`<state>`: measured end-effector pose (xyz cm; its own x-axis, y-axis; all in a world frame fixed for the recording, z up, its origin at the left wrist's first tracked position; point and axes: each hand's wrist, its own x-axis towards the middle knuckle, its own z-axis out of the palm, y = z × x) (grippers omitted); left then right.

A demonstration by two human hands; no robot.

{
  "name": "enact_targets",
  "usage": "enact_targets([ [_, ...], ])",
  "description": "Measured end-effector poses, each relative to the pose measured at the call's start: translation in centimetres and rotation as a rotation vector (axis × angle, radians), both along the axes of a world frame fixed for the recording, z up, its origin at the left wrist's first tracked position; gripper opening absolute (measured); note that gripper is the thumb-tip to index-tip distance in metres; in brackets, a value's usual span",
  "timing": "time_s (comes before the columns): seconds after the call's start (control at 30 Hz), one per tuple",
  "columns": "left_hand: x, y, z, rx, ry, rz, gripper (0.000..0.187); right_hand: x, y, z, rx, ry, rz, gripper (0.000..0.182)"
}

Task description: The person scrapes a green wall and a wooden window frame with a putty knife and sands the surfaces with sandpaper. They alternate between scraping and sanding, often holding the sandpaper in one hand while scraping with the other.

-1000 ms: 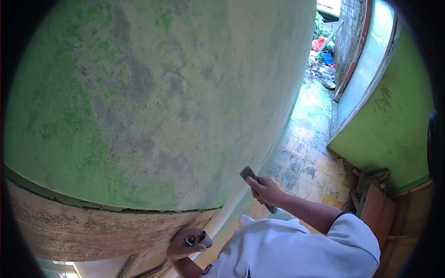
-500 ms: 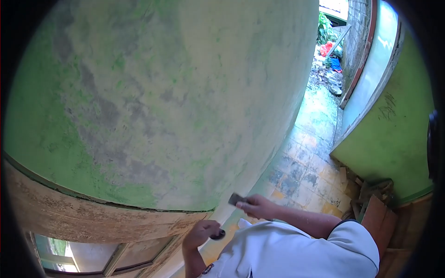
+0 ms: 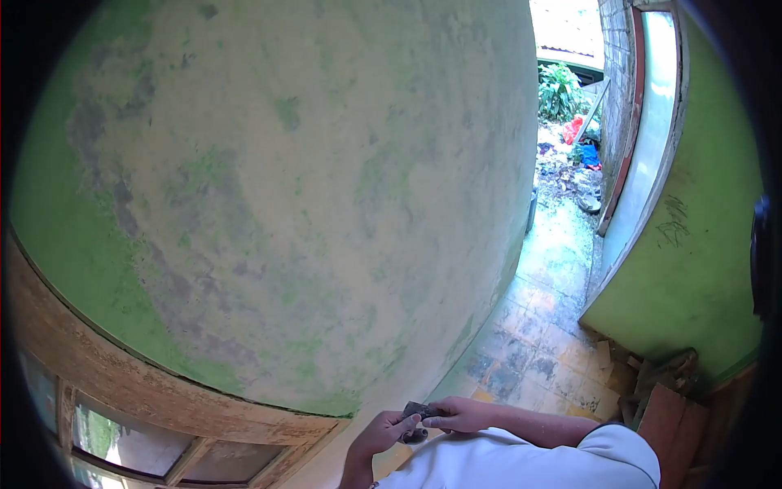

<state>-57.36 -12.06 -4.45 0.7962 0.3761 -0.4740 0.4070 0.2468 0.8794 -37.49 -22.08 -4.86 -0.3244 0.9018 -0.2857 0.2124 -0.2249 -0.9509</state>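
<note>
My left hand (image 3: 377, 434) and my right hand (image 3: 463, 414) are close together low in the view, in front of the white shirt. Between their fingers is a small dark flat piece (image 3: 418, 409), its kind not clear. My right hand is closed on it from the right, and the left thumb and fingers meet it from the other side. A dark rounded object (image 3: 415, 437) shows just under the left fingers, in my left hand. Behind the hands rises a wall (image 3: 309, 204) with patchy pale, grey and green paint.
A wooden frame with glass panes (image 3: 134, 444) runs along the lower left. At right, a tiled floor (image 3: 533, 350) leads to a doorway with plants (image 3: 560, 91) and scattered debris outside. Wooden boards (image 3: 664, 420) lie by the green wall (image 3: 692, 269) at lower right.
My hands, apart before, have come together, the left moving right and lower, the right lower. The left fingers now meet the dark flat piece. The view has shifted, showing more of the wall.
</note>
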Motion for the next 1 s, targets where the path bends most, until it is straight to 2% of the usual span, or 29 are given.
enact_targets([
  [0.13, 2.9, -0.8, -1.2, 0.053, 0.057, -0.069, 0.035, 3.7, -2.3, 0.2, -0.072, 0.035, -0.034, 0.038],
  [0.33, 8.2, -2.8, -0.5, 0.007, -0.052, -0.135, 0.035, 7.9, -6.6, -2.2, -0.149, 0.057, -0.124, 0.032],
  [0.43, 9.9, -3.0, -1.4, -0.01, -0.064, -0.217, 0.032, 8.8, -7.7, -1.7, -0.172, 0.113, -0.164, 0.028],
  [0.57, 12.0, -3.5, -0.4, -0.027, -0.034, -0.156, 0.029, 10.0, -8.0, -1.8, -0.182, 0.14, -0.216, 0.026],
  [0.63, 12.6, -3.0, -0.3, 0.058, -0.062, -0.126, 0.026, 11.3, -7.9, -1.7, -0.204, 0.143, -0.197, 0.028],
  [0.7, 12.9, -1.5, -1.7, 0.091, -0.114, -0.126, 0.026, 13.1, -7.5, -1.8, -0.237, 0.165, -0.175, 0.041],
  [0.73, 12.9, -0.7, -2.3, 0.124, -0.165, -0.13, 0.025, 14.3, -7.5, -1.8, -0.232, 0.163, -0.178, 0.041],
  [0.8, 13.3, 1.0, -3.3, 0.098, -0.203, -0.076, 0.026, 16.8, -7.3, -1.5, -0.124, 0.282, -0.213, 0.054],
  [0.83, 13.8, 1.9, -3.5, 0.066, -0.236, -0.019, 0.027, 17.4, -6.9, -0.5, -0.116, 0.269, -0.219, 0.054],
  [0.87, 14.5, 2.8, -3.6, 0.072, -0.253, -0.025, 0.027, 17.8, -6.8, 1.0, -0.009, 0.518, -0.294, 0.054],
  [0.9, 15.1, 3.4, -3.3, 0.016, -0.279, 0.067, 0.027, 18.6, -6.3, 2.0, 0.104, 0.766, -0.364, 0.054],
  [0.93, 15.7, 4.0, -3.0, -0.048, -0.297, 0.157, 0.026, 19.4, -5.4, 2.2, 0.093, 0.846, -0.383, 0.062],
  [0.97, 16.3, 4.7, -2.7, -0.054, -0.305, 0.146, 0.026, 19.6, -4.6, 2.9, 0.096, 0.836, -0.395, 0.062],
  [1.0, 17.1, 5.5, -2.3, -0.153, -0.368, 0.152, 0.026, 19.3, -3.5, 4.4, 0.256, 0.919, -0.394, 0.066],
])
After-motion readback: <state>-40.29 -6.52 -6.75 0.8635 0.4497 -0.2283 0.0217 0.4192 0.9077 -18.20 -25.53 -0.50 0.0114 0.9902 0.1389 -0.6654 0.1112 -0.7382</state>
